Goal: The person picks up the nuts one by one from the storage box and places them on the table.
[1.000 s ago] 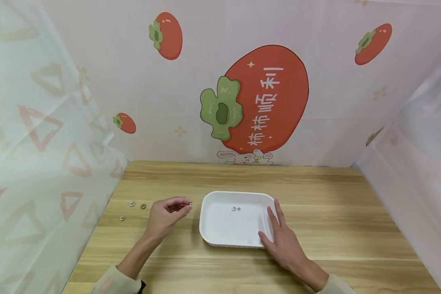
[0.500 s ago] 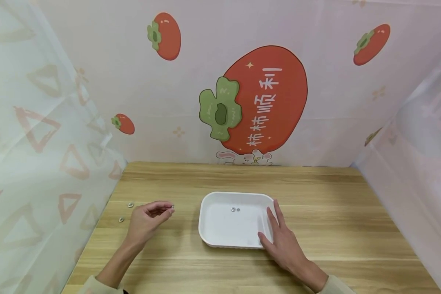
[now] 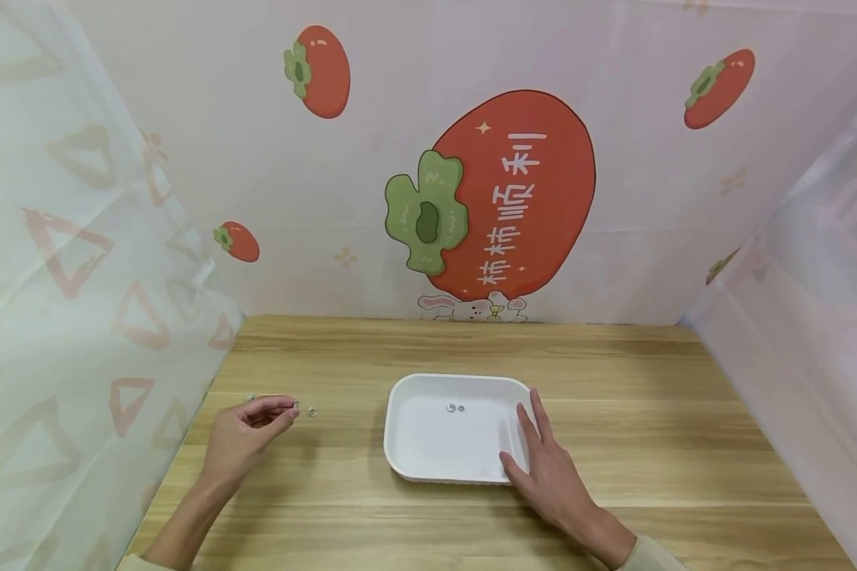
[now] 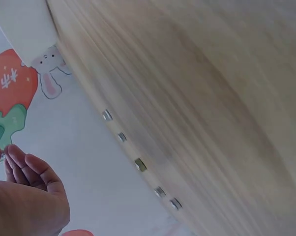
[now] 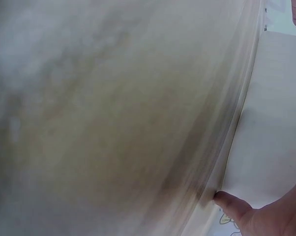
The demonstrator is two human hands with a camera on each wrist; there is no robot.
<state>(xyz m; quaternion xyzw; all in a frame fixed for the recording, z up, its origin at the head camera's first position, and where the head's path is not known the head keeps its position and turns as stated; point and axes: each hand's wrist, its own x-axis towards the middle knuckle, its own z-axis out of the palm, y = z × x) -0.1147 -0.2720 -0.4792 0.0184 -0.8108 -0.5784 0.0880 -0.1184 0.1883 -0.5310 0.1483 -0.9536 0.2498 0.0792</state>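
My left hand is left of the white tray, thumb and fingers pinching a small metal nut at their tips. Just right of those fingertips is another small nut on the table. A nut peeks out behind the hand, which hides others from the head view. In the left wrist view, several nuts stand in a line, one of them a brass-coloured nut. My right hand rests over the right side of the tray with fingers extended. Inside the tray are a larger nut and a smaller nut.
A wood-grain table carries everything. Printed cloth with persimmon pictures stands behind its far edge, and pale cloth walls rise on both sides.
My left hand has moved left, away from the tray, with the nut at its fingertips, uncovering a nut on the table. The right hand and tray stay in place.
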